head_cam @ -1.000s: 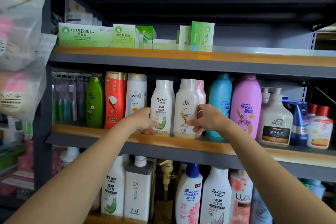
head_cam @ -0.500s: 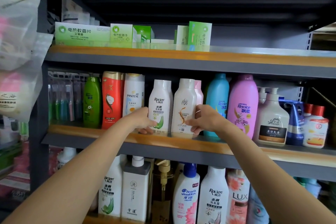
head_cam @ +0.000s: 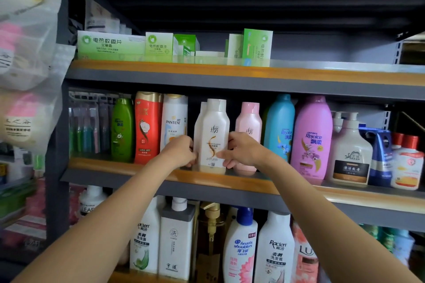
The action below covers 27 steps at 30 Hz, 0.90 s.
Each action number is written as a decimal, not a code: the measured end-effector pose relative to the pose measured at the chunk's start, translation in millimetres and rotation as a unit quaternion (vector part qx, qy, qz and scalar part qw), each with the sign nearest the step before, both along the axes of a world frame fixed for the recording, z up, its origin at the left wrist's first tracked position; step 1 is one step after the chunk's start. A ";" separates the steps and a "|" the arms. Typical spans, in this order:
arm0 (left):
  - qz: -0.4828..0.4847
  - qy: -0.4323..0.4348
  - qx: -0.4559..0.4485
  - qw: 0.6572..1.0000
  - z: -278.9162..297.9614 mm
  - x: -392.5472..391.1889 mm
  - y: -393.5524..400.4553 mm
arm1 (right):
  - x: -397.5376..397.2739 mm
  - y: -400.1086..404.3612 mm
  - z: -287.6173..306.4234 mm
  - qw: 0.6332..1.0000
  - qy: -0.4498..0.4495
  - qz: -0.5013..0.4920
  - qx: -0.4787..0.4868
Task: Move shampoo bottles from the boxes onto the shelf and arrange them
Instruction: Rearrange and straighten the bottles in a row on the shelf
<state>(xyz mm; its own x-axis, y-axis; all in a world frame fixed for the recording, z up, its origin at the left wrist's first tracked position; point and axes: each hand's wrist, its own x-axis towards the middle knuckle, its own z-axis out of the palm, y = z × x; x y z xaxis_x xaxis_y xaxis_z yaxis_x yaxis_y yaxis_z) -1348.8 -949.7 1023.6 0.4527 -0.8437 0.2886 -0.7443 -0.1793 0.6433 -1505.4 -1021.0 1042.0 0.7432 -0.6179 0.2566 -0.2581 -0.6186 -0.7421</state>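
Observation:
A white shampoo bottle (head_cam: pixel 211 131) with a gold S mark stands upright at the front of the middle shelf (head_cam: pixel 230 181). My right hand (head_cam: pixel 241 149) grips its right side. My left hand (head_cam: pixel 180 151) curls its fingers round its left edge. A second white bottle (head_cam: pixel 201 112) stands just behind it and is mostly hidden. A pink bottle (head_cam: pixel 249 122) stands to the right, behind my right hand.
The middle shelf also holds a Pantene bottle (head_cam: pixel 173 119), red (head_cam: pixel 147 126) and green (head_cam: pixel 122 128) bottles to the left, and blue (head_cam: pixel 279 126) and purple Rejoice (head_cam: pixel 312 138) bottles to the right. Green cartons (head_cam: pixel 110 45) sit on the top shelf. Pump bottles fill the lower shelf.
The gold-marked white bottle now stands in front of the other white bottle, which was beside it. The pink bottle is uncovered. Both hands have closed in on the front bottle.

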 end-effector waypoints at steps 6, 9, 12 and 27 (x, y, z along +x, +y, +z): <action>0.016 -0.047 -0.057 0.997 -5.0 6.2 11.5 | 11.7 6.2 -2.0 1.000 -0.002 0.001 -0.019; 0.054 -0.073 -0.147 0.985 -2.0 -0.8 13.7 | 5.6 4.9 -3.9 1.000 -0.018 -0.006 -0.016; 0.024 -0.078 -0.217 0.973 2.6 -22.5 13.7 | -13.7 -1.9 -1.9 0.999 -0.023 -0.025 -0.026; -0.123 0.090 -0.095 0.984 -1.1 -74.5 -32.4 | -54.4 1.0 1.4 0.960 0.070 -0.203 -0.179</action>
<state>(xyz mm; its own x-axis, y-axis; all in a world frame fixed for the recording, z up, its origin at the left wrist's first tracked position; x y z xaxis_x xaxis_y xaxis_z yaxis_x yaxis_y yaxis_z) -1423.4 -982.1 1022.4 0.3004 -0.8727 0.3848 -0.6204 0.1277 0.7738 -1559.8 -1020.0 1043.4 0.5029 -0.7547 0.4214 -0.6132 -0.6551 -0.4414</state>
